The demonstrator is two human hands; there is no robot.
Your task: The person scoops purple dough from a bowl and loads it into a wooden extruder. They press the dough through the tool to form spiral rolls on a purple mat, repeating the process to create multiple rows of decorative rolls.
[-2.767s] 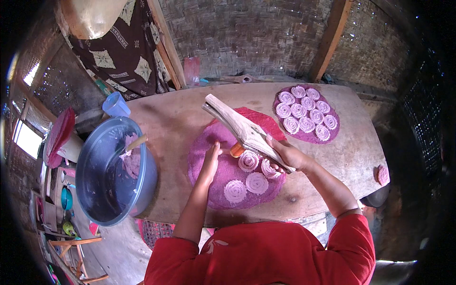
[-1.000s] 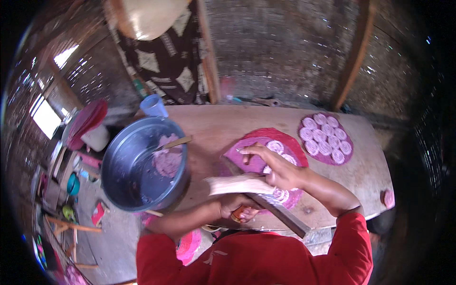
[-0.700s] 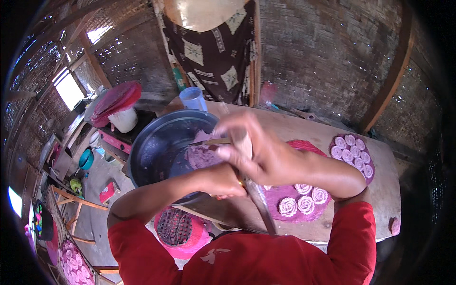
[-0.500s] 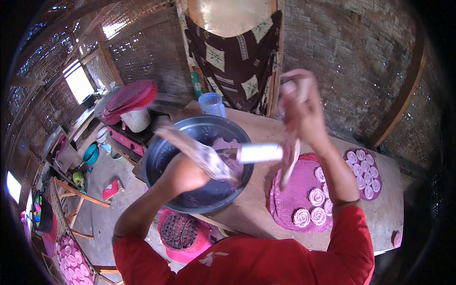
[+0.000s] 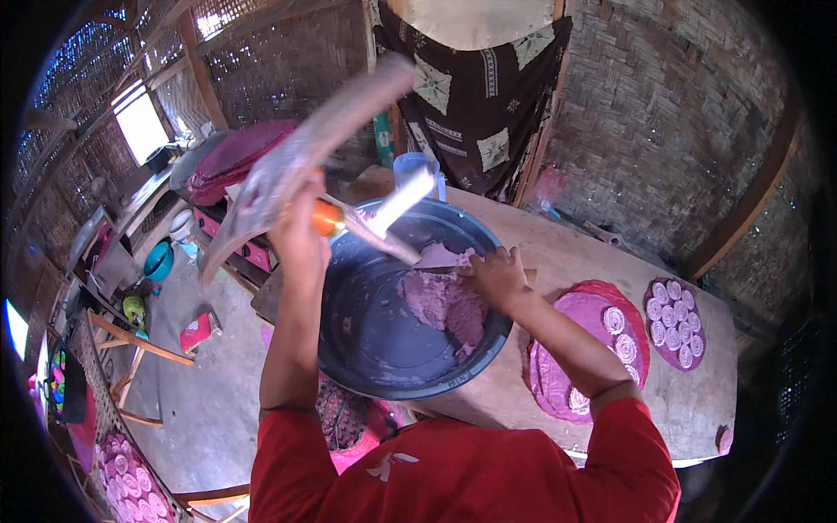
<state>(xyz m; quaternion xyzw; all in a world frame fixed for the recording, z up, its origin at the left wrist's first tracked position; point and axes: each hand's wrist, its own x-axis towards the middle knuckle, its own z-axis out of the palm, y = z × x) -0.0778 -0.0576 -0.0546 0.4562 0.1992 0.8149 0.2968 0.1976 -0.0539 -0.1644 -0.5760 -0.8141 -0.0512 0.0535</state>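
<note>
My left hand point(image 5: 301, 228) is raised over the left rim of a dark basin point(image 5: 370, 353), closed around a wooden hand press point(image 5: 336, 118). This press is motion-blurred, with long wooden arms, an orange part and a white cylinder. Inside the basin, at its right side, lies a lump of pale purple dough point(image 5: 445, 305). My right hand point(image 5: 501, 281) is at the dough, closed on a tool whose wooden handle end point(image 5: 529, 276) sticks out beside it. A thin dark edge, apparently its blade, reaches into the dough; its exact kind is unclear.
Right of the basin, on the wooden table point(image 5: 488, 397), sits a pink round mat point(image 5: 567, 349) with dough swirls. Another swirl-covered mat point(image 5: 674, 322) lies farther right. Behind the basin stands a blue clear plastic jug point(image 5: 410, 166). A stool point(image 5: 349, 418) is below the table edge.
My right hand has come down from the press to the dough and now grips a wooden-handled tool. My left hand has lifted the press up and left, its arms swung apart. The view has shifted.
</note>
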